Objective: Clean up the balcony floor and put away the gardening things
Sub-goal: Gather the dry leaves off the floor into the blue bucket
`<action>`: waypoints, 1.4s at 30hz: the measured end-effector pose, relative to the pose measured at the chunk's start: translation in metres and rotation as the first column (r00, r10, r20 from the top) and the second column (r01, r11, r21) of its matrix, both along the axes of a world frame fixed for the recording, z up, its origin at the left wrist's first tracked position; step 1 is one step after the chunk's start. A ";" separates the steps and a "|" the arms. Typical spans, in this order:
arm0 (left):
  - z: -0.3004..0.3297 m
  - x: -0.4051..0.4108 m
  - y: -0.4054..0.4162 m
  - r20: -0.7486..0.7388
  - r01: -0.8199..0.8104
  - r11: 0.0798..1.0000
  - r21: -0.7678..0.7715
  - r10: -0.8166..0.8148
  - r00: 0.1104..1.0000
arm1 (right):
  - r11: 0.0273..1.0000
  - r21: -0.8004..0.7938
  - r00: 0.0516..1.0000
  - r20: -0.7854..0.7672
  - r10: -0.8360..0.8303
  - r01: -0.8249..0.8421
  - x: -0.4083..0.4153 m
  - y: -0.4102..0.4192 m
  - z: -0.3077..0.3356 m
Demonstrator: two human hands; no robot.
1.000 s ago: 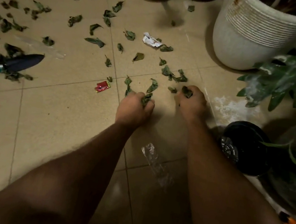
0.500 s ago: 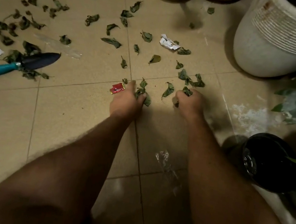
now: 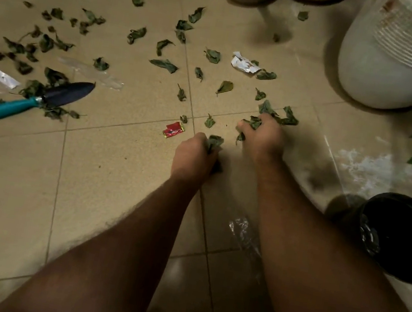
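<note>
A: Head view, leaves point(image 3: 164, 64) first. Dark green, wilted, curled, scattered over the tan tiled floor point(image 3: 86, 190), thickest at upper left and centre, thinning toward the big white pot point(image 3: 392, 64).

B: Hands?

A: Left hand point(image 3: 193, 158) fisted round a wad of leaves, bits poking out by the thumb, knuckles low at the floor. Right hand point(image 3: 263, 136) curled over a clump just ahead of it, fingers closing on leaves, more loose ones touching its fingertips.

B: Progress?

A: Early, I'd judge. Only the patch near the hands looks thinned. Most leaves not yet picked up.

B: The gardening things?

A: Trowel point(image 3: 38, 99), teal handle, dark blade, lying flat at left with leaves piled on and around it. Not put away.

B: Other litter?

A: Red wrapper point(image 3: 174, 129) just left of the left hand, apart from it. White crumpled wrapper point(image 3: 243, 64) near the white pot. Clear plastic strip point(image 3: 91, 73) above the trowel blade, a white packet point(image 3: 3, 76) at far left, more clear film point(image 3: 244, 232) between the forearms.

B: Where does it go?

A: Black container point(image 3: 400, 235) at lower right, beside the right forearm; possibly the bin, can't confirm. White powdery smear point(image 3: 360, 164) on the tile beyond it also left to clean.
</note>
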State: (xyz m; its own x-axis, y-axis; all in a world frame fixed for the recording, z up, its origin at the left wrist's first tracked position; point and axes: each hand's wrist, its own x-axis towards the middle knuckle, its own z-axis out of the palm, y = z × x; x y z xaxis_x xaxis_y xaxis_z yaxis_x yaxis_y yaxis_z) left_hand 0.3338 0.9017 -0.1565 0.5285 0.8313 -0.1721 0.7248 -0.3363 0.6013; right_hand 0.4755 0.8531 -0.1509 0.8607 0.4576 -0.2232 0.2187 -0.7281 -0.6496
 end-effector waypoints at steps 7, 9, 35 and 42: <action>-0.003 -0.008 0.009 0.116 -0.152 0.975 -0.163 0.172 0.978 | 0.977 -0.174 0.989 0.052 0.138 -0.127 -0.011 0.004 0.007; -0.002 -0.004 0.015 0.152 -0.239 0.916 -0.322 0.299 0.942 | 0.999 0.006 0.996 -0.081 0.042 -0.041 -0.007 -0.004 0.012; 0.012 0.045 0.027 0.178 0.046 0.964 -0.261 0.001 0.984 | 0.988 0.117 0.971 -0.206 0.124 -0.102 0.060 -0.065 0.012; 0.015 0.081 -0.013 0.103 0.209 0.948 -0.241 -0.189 0.977 | 0.871 0.342 0.804 -0.588 -0.095 0.353 0.042 -0.088 0.015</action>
State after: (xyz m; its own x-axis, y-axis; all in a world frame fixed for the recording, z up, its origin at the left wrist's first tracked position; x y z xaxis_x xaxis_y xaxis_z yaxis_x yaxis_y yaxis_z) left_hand 0.4146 0.8892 -0.1412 0.6988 0.6436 -0.3120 0.6064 -0.3017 0.7357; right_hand 0.5178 0.7649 -0.1355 0.7461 0.4246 -0.5128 -0.3925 -0.3416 -0.8539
